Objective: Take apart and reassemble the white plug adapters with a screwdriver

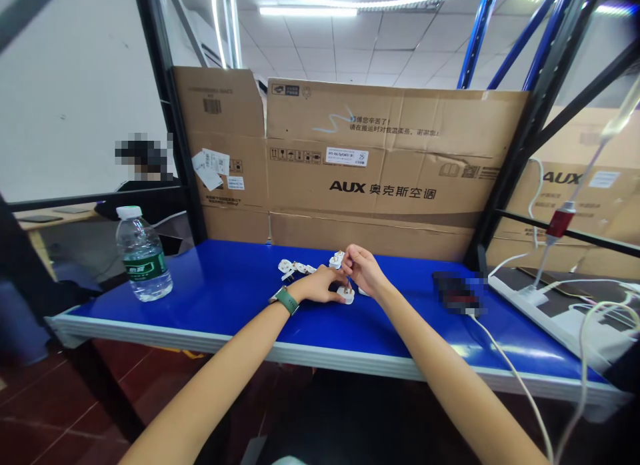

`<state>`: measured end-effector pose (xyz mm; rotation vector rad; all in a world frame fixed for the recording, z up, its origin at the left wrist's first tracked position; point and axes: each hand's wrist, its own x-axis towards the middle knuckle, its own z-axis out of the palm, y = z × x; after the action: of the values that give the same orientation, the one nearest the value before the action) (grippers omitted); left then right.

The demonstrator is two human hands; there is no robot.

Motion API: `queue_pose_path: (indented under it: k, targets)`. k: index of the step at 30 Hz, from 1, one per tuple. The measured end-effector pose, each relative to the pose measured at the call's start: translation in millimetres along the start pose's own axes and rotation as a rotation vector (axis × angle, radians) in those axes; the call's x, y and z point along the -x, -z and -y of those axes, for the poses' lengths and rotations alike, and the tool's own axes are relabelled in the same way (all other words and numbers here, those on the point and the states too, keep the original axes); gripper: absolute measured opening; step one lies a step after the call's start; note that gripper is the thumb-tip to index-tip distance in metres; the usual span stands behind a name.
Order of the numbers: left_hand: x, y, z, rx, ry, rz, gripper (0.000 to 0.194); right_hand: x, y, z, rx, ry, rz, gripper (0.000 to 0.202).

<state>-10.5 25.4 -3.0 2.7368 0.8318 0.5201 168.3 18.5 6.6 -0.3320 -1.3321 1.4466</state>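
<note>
My left hand (320, 284), with a green watch on its wrist, rests on the blue tabletop (225, 285) and pinches a small white plug part (345, 294) that stands on the surface. My right hand (361, 268) is just above it, fingers closed on a thin metal pin at the top of that part. Another white plug piece (337, 258) lies just behind the hands. Further white plug parts with metal prongs (293, 268) lie to the left of them.
A clear water bottle (143, 255) stands at the table's left end. A dark blurred device (460, 293) with a white cable lies to the right, beside a white power strip (555, 315). Cardboard boxes (380, 158) wall off the back. A person sits behind at the left.
</note>
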Motion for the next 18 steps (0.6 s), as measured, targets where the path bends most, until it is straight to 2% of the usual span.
queue_pose_path:
  k: [5, 8, 12, 18]
  targets:
    - [-1.8, -4.9, 5.7, 0.025, -0.041, 0.010, 0.032, -0.7, 1.5, 0.2, -0.044, -0.034, 0.078, 0.039]
    - [-1.7, -6.0, 5.7, 0.012, -0.021, 0.006, 0.031, -0.3, 0.5, -0.6, -0.051, -0.039, 0.097, 0.041]
    - [-0.9, -4.0, 2.3, 0.008, 0.003, 0.020, 0.032, 1.6, -2.7, -0.7, -0.061, -0.007, 0.008, 0.035]
    - [-2.5, -2.6, 1.7, 0.018, 0.001, 0.040, 0.029, 3.3, -3.6, 0.9, -0.156, -0.008, -0.017, 0.048]
